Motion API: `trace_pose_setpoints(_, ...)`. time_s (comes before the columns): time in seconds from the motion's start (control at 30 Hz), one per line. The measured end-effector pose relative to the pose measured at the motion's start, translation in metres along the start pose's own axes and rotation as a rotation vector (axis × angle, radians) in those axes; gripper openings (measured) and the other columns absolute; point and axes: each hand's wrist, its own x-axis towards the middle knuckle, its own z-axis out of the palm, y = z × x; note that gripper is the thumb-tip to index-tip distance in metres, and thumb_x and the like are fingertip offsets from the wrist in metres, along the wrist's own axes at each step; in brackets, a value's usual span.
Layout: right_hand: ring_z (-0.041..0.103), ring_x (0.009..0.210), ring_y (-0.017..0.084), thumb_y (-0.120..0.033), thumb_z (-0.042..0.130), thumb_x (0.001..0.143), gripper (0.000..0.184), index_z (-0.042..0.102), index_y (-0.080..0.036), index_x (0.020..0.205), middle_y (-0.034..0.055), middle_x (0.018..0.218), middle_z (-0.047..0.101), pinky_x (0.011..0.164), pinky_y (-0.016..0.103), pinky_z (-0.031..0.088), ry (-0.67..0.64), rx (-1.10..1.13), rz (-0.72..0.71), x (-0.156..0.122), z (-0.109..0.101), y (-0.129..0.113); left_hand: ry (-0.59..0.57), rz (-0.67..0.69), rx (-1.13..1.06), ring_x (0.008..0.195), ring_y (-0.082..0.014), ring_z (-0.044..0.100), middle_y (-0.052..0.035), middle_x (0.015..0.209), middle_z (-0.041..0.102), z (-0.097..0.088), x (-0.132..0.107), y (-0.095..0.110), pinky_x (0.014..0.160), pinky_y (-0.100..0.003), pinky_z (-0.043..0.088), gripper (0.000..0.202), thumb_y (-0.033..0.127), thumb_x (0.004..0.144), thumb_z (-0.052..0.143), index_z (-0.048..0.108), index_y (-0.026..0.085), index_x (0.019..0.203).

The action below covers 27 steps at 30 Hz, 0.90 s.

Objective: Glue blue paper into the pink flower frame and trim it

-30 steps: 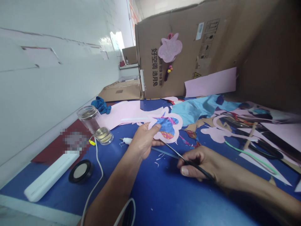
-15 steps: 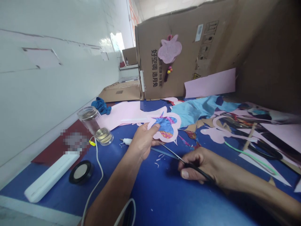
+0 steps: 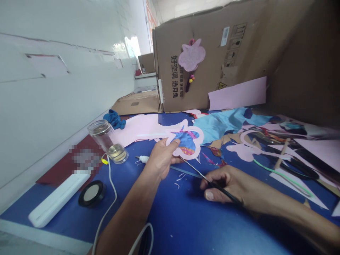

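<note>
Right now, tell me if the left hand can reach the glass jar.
Probably yes: the glass jar sits near the left hand, only a small white tool between, but that hand holds the pink cutout.

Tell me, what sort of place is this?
Likely a small craft workbench, perhaps in a workshop or storeroom. The left hand holds a pink flower-shaped cutout while the right hand holds scissors at its edge; paper offcuts and cloth scraps litter the blue table, beside a large cardboard box.
</note>
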Motion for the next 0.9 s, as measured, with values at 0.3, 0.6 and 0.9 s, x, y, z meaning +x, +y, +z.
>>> trace_pose_setpoints(0.3,0.029,0.059,0.010,-0.061,0.086,0.078,0.047,0.075,-0.016,0.088,-0.0050,0.065,0.041,0.050,0.023,0.021,0.004,0.046,-0.002,0.0009,0.0012,-0.0023,-0.004,0.008,-0.008,0.079,-0.0247,0.078,-0.0157,0.094,0.081,-0.0002,-0.0003,0.0006,0.069,-0.035,0.062,0.014,0.025,0.095,0.068,0.074,0.013,0.101)
trace_pose_setpoints(0.6,0.029,0.057,0.010,-0.063,0.083,0.079,0.048,0.075,-0.016,0.088,-0.0054,0.061,0.042,0.050,0.023,0.020,0.004,0.026,-0.001,0.0006,0.0008,-0.0014,-0.020,0.002,0.011,0.078,-0.0256,0.078,-0.0165,0.093,0.081,-0.0003,-0.0010,0.0016,0.065,-0.034,0.061,0.015,0.024,0.097,0.065,0.073,0.013,0.103)
trace_pose_setpoints(0.9,0.030,0.056,0.010,-0.069,0.081,0.077,0.052,0.075,-0.018,0.085,-0.0053,0.060,0.044,0.050,0.024,0.021,0.010,0.002,0.001,-0.0002,0.0006,-0.0049,-0.015,-0.002,0.020,0.074,-0.0245,0.077,-0.0159,0.092,0.080,0.0001,-0.0005,0.0009,0.063,-0.033,0.061,0.013,0.024,0.096,0.066,0.073,0.014,0.100)
